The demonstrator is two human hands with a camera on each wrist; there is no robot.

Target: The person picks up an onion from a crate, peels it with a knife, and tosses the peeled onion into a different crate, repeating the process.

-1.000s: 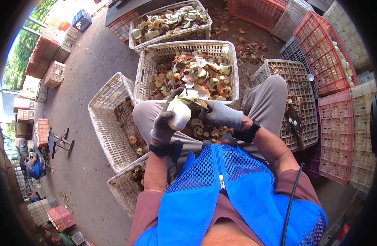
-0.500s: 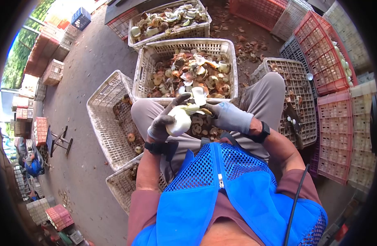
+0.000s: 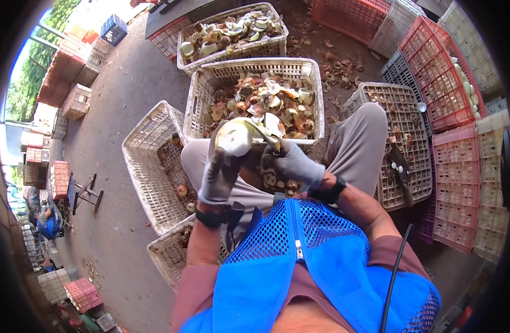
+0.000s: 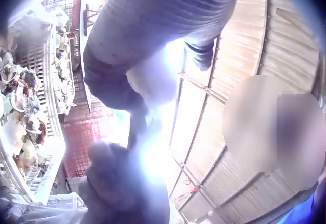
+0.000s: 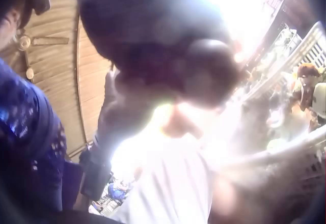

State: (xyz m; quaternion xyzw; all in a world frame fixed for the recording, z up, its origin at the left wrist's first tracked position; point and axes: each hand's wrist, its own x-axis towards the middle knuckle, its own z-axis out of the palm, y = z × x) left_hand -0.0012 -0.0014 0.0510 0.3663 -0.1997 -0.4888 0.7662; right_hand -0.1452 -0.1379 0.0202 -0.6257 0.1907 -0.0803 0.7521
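Note:
My gloved left hand (image 3: 221,175) grips a large pale onion (image 3: 234,140) from below, above the near rim of the middle crate. The onion's whitish face is turned up, and a greenish-brown layer shows along its edge. My gloved right hand (image 3: 294,162) is close beside it, fingers curled on a thin dark blade-like piece (image 3: 261,134) that reaches to the onion's right side. I cannot tell whether this is a knife or a strip of skin. Both wrist views show the gloved hands close together, the left hand (image 4: 147,35) and right hand (image 5: 168,56) blurred by glare.
A white crate (image 3: 197,108) full of onion peels stands ahead of my knees, with another peel-filled crate (image 3: 233,54) behind it. On the left, a tilted crate (image 3: 149,166) holds a few onions. An upturned crate (image 3: 410,122) and stacked red crates (image 3: 455,177) stand right.
My left hand has raised the onion and turned its pale face up. A white layer that hung between my hands now shows among the peels in the crate. My right hand has drawn lower and left.

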